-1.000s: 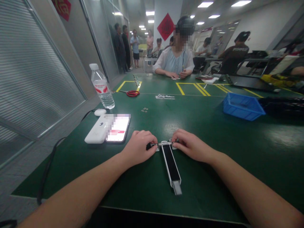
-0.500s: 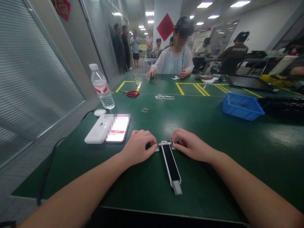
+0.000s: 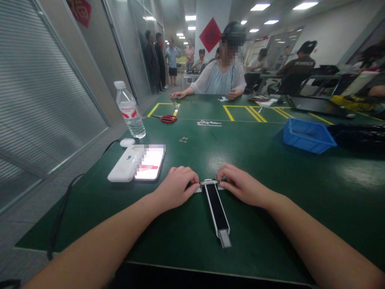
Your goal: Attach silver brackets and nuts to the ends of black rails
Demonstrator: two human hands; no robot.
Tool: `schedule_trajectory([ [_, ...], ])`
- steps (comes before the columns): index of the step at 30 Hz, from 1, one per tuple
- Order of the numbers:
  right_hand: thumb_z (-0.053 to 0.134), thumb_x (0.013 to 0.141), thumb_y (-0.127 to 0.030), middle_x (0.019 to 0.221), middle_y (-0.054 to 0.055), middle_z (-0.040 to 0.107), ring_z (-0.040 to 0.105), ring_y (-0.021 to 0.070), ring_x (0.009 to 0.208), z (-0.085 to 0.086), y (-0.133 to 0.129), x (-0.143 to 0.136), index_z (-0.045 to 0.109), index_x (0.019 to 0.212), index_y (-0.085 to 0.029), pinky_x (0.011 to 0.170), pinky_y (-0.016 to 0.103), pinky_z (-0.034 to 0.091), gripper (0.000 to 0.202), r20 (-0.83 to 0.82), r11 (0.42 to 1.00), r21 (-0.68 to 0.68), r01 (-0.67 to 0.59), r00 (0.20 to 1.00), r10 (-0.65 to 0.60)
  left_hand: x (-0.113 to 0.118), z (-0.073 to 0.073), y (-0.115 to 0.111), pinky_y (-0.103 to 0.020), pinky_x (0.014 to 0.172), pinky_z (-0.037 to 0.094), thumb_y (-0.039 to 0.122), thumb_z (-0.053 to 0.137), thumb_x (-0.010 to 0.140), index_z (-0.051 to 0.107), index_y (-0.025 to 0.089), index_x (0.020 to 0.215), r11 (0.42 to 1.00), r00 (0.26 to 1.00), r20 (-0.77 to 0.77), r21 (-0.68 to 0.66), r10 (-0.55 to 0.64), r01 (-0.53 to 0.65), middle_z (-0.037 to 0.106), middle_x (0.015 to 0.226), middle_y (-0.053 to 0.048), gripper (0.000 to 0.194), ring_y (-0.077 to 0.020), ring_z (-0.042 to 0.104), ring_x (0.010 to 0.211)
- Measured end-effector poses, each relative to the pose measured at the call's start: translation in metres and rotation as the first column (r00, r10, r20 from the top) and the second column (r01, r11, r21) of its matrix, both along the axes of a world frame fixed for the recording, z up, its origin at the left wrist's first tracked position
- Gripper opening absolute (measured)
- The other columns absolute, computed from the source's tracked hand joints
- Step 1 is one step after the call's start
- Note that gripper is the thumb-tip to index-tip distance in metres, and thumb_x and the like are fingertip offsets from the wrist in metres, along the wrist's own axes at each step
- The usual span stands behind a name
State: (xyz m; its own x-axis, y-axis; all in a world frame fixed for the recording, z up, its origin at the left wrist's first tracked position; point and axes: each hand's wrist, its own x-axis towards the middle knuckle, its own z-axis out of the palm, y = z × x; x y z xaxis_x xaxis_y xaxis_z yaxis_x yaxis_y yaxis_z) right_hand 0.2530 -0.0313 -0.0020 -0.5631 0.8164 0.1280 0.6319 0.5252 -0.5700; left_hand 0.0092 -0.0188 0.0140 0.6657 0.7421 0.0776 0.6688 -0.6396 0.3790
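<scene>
A long, narrow T-shaped device (image 3: 218, 210) lies on the green table. It has a white frame, a black face and a silver tab at its near end. A thin metal crossbar (image 3: 210, 183) runs across its far end. My left hand (image 3: 177, 188) closes thumb and fingers on the left end of that crossbar. On the opposite end, my right hand (image 3: 242, 185) pinches in the same way. Small pale flat pieces show beneath both sets of fingertips, partly covered by them.
Left of my hands are a phone (image 3: 149, 162), a white power bank (image 3: 122, 165) and a water bottle (image 3: 130, 112). Farther off lie small metal rings (image 3: 183, 139), red-handled scissors (image 3: 168, 119) and thin white strips (image 3: 209, 123). A blue bin (image 3: 309, 135) stands right. A person (image 3: 219, 78) sits opposite.
My hands keep their grip on the crossbar, almost unmoved. Across the table, the other person's hand on my left side has slid farther left toward the yellow-taped square.
</scene>
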Motion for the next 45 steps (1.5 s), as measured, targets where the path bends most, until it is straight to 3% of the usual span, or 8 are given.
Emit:
schedule_trajectory([
  [5,0.047,0.091,-0.014,0.099,0.005,0.051,0.050,0.0150,0.081,0.001,-0.001,-0.002,0.053,0.094,-0.017,0.073,0.029,0.043,0.007,-0.001,1.000,-0.007,0.003,1.000,-0.003,-0.001,-0.002,0.000,-0.034,0.080,0.036,0.020,0.055,0.089,0.061,0.018,0.090,1.000,1.000,0.006,0.000,-0.004,0.004,0.062,0.090,-0.002,0.006,-0.0199,0.054,0.088],
  [10,0.051,0.090,-0.020,0.100,0.005,0.051,0.047,0.0102,0.066,0.003,-0.003,-0.002,0.056,0.094,-0.018,0.064,0.026,0.043,0.007,-0.051,0.999,-0.025,0.031,0.998,-0.032,0.000,-0.002,-0.001,-0.035,0.079,0.036,0.022,0.054,0.088,0.061,0.018,0.088,1.000,1.000,0.021,0.030,0.002,-0.002,0.063,0.089,-0.002,0.007,-0.0195,0.055,0.086],
  [17,0.053,0.089,-0.037,0.070,-0.002,0.054,0.051,0.0125,0.058,0.018,-0.008,-0.001,0.049,0.114,-0.018,0.055,0.026,0.041,0.031,-0.137,0.975,-0.071,0.212,0.966,-0.220,-0.002,0.002,0.000,-0.036,0.078,0.039,0.025,0.052,0.088,0.061,0.019,0.097,0.994,0.992,0.094,0.062,0.080,-0.086,0.063,0.084,-0.001,0.014,-0.0197,0.057,0.084],
  [24,0.055,0.089,-0.037,0.068,0.000,0.060,0.056,0.0149,0.056,0.038,-0.046,-0.019,0.041,0.128,-0.017,0.050,0.025,0.037,0.047,0.052,0.936,-0.180,0.304,0.953,-0.300,-0.006,0.000,0.003,-0.040,0.081,0.042,0.021,0.049,0.089,0.056,0.019,0.109,0.981,0.974,0.151,0.065,0.170,-0.182,0.064,0.085,-0.002,0.021,-0.0207,0.059,0.085],
  [28,0.061,0.084,-0.035,0.071,0.002,0.063,0.060,0.0179,0.061,0.034,-0.067,-0.041,0.032,0.138,-0.013,0.055,0.026,0.038,0.066,0.131,0.905,-0.223,0.363,0.931,-0.341,-0.005,-0.002,0.003,-0.042,0.082,0.042,0.017,0.049,0.086,0.054,0.018,0.111,0.982,0.977,0.140,0.072,0.162,-0.174,0.064,0.085,-0.002,0.025,-0.0218,0.060,0.086],
  [33,0.061,0.081,-0.048,0.091,0.014,0.068,0.065,0.0276,0.075,0.022,-0.070,-0.066,0.020,0.147,-0.009,0.061,0.031,0.042,0.087,0.191,0.877,-0.143,0.458,0.882,-0.430,-0.005,-0.001,0.001,-0.042,0.083,0.043,0.015,0.048,0.086,0.054,0.019,0.110,0.983,0.978,0.147,0.086,0.151,-0.165,0.065,0.087,-0.003,0.025,-0.0217,0.061,0.087],
  [39,0.055,0.079,-0.027,0.089,0.011,0.068,0.065,0.0260,0.074,0.015,-0.065,-0.072,0.013,0.149,-0.011,0.061,0.030,0.041,0.083,0.221,0.874,-0.061,0.482,0.861,-0.459,-0.007,0.000,0.001,-0.043,0.084,0.044,0.016,0.048,0.085,0.054,0.019,0.112,0.981,0.975,0.153,0.086,0.159,-0.173,0.066,0.087,-0.003,0.027,-0.0225,0.062,0.088],
  [45,0.055,0.077,-0.021,0.080,0.005,0.064,0.061,0.0197,0.067,0.027,-0.066,-0.031,0.020,0.145,-0.012,0.061,0.027,0.040,0.077,0.127,0.834,-0.051,0.549,0.832,-0.540,-0.009,0.000,0.004,-0.043,0.085,0.043,0.016,0.049,0.085,0.054,0.020,0.112,0.985,0.980,0.132,0.068,0.147,-0.157,0.065,0.087,-0.002,0.028,-0.0225,0.062,0.087],
])
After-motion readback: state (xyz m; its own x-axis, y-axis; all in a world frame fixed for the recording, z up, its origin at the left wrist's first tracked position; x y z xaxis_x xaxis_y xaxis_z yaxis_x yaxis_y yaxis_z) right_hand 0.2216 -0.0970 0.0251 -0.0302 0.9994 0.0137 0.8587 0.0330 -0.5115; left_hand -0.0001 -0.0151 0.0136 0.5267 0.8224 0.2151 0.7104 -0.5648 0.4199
